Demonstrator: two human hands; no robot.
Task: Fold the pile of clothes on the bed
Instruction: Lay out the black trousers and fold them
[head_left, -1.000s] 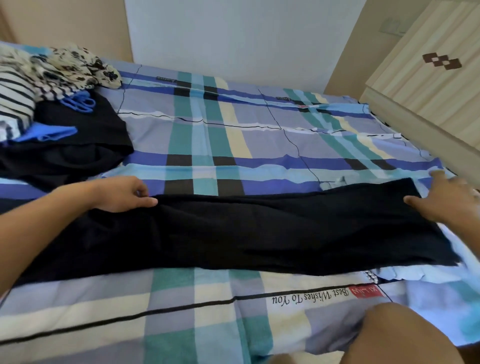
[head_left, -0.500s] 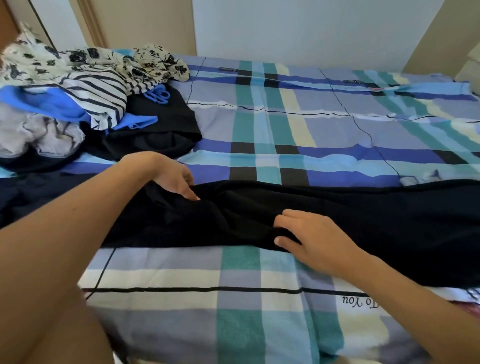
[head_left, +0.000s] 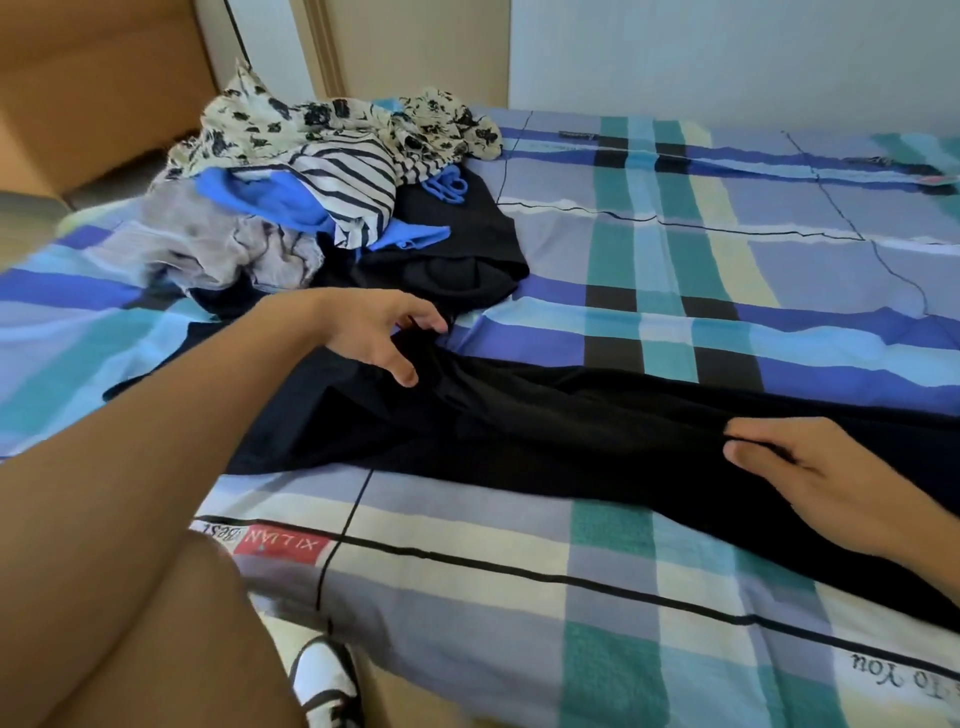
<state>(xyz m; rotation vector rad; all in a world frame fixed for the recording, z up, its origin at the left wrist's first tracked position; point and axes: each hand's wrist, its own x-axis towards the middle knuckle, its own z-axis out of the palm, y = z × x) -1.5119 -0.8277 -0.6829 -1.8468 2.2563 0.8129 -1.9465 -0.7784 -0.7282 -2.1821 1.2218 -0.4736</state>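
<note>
The black garment (head_left: 571, 431) lay stretched flat across the bed (head_left: 675, 218), running from under the left hand (head_left: 379, 332) to past the right hand (head_left: 821, 483). The left hand was wide, its fingers spread and loosely bent, with the fingertips touching the garment's far edge and the thumb reaching over the dark cloth; nothing was gripped in it. The right hand rested on the garment's near half, its thumb and fingers drawn together on a raised ridge of the black cloth, which ran from that pinch towards the left hand. Between the two hands the cloth lay smooth, with the plaid sheet showing just beyond it and on the near side of it.

Just beyond the left hand sat the pile of clothes (head_left: 291, 171): a floral piece (head_left: 291, 119) farthest from the hand, a striped top (head_left: 353, 176) and a blue piece (head_left: 270, 200) under it, grey cloth (head_left: 208, 239) to the hand's left, and another black piece (head_left: 457, 249) closest to the fingertips. Near the left forearm a red label (head_left: 280, 545) was printed on the sheet.
</note>
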